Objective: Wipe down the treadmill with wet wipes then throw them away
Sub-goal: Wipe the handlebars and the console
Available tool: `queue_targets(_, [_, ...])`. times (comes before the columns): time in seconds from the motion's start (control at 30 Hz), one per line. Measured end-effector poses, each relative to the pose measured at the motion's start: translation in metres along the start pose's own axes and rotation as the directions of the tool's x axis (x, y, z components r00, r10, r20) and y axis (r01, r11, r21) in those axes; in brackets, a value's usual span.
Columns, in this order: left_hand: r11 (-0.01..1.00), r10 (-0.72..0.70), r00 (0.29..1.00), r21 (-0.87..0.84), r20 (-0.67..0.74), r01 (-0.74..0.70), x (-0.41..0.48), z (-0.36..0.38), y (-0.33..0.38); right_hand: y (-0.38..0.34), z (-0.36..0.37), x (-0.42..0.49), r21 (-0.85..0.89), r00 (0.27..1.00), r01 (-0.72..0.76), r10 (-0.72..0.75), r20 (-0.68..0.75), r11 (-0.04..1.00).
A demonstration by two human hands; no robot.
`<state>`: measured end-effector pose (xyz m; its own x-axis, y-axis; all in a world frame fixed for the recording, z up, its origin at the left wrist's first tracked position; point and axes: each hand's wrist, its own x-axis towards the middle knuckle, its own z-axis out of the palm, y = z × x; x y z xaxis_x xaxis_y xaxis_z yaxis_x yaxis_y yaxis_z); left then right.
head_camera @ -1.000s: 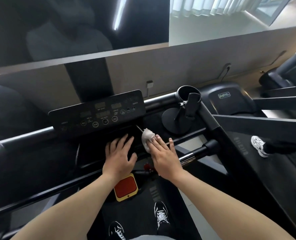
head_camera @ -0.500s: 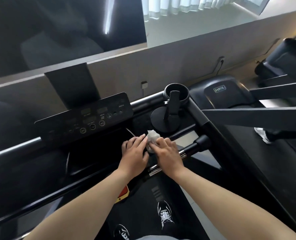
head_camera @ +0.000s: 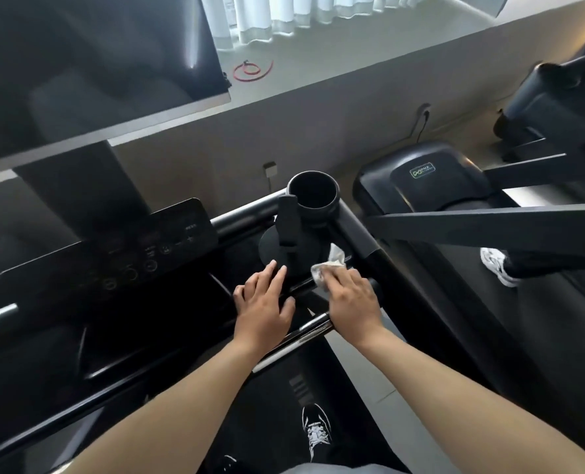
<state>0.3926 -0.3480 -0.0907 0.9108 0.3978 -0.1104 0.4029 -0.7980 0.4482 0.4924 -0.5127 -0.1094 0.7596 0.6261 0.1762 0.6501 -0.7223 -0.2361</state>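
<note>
One console (head_camera: 113,254) sits at the left. The left hand (head_camera: 262,302) lies flat on the treadmill (head_camera: 352,227), fingers straight, below the one cup holder (head_camera: 313,196). Just beside it, the right hand (head_camera: 351,299) bends its fingers over the single wipe (head_camera: 328,266), pressing it to the frame.

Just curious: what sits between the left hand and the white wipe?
Head view: only the treadmill's round stand base and a black crossbar before the wipe.
</note>
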Motion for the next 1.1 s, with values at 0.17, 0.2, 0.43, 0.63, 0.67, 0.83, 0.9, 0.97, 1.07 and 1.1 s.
queue_targets(0.17, [0.999, -0.046, 0.999, 0.025, -0.024, 0.047, -0.001, 0.006, 0.002, 0.002, -0.007, 0.022, -0.109, 0.997, -0.039, 0.046, 0.06, 0.993])
queue_targets(0.2, [0.998, -0.05, 0.998, 0.037, -0.024, 0.05, -0.001, 0.006, 0.003, 0.002, -0.01, 0.028, -0.111, 0.996, -0.039, 0.047, 0.076, 0.993])
queue_targets(0.43, [0.995, -0.054, 0.998, 0.077, -0.031, 0.056, -0.002, 0.006, 0.002, 0.016, -0.022, 0.08, -0.147, 0.982, 0.001, 0.027, 0.189, 0.989])
queue_targets(0.63, [0.996, -0.044, 0.999, 0.076, -0.024, 0.046, -0.002, 0.006, 0.001, 0.001, -0.006, 0.087, -0.077, 0.977, -0.051, 0.066, 0.204, 0.996])
queue_targets(0.67, [0.996, -0.043, 0.999, 0.078, -0.028, 0.045, -0.002, 0.007, 0.001, 0.0, -0.006, 0.078, -0.046, 0.976, -0.062, 0.07, 0.206, 0.997])
queue_targets(0.83, [0.997, -0.043, 0.998, 0.066, -0.038, 0.046, -0.004, 0.006, 0.001, -0.001, -0.004, 0.035, 0.18, 0.985, -0.067, 0.036, 0.167, 0.981])
queue_targets(0.9, [0.997, -0.043, 0.999, 0.067, -0.032, 0.045, -0.004, 0.007, 0.001, -0.006, 0.001, 0.018, 0.214, 0.993, -0.01, -0.016, 0.119, 0.977])
queue_targets(0.97, [0.997, -0.045, 0.999, 0.068, -0.031, 0.047, -0.003, 0.007, 0.001, -0.008, 0.006, 0.004, 0.223, 0.993, 0.09, -0.104, 0.052, 0.971])
queue_targets(1.07, [0.996, -0.042, 0.999, 0.078, -0.033, 0.045, -0.003, 0.006, 0.001, -0.009, 0.013, -0.005, 0.137, 0.957, 0.277, -0.285, 0.044, 0.951])
queue_targets(1.1, [0.996, -0.041, 0.999, 0.075, -0.031, 0.043, -0.003, 0.006, 0.001, -0.009, 0.011, -0.004, 0.12, 0.95, 0.292, -0.302, 0.078, 0.949])
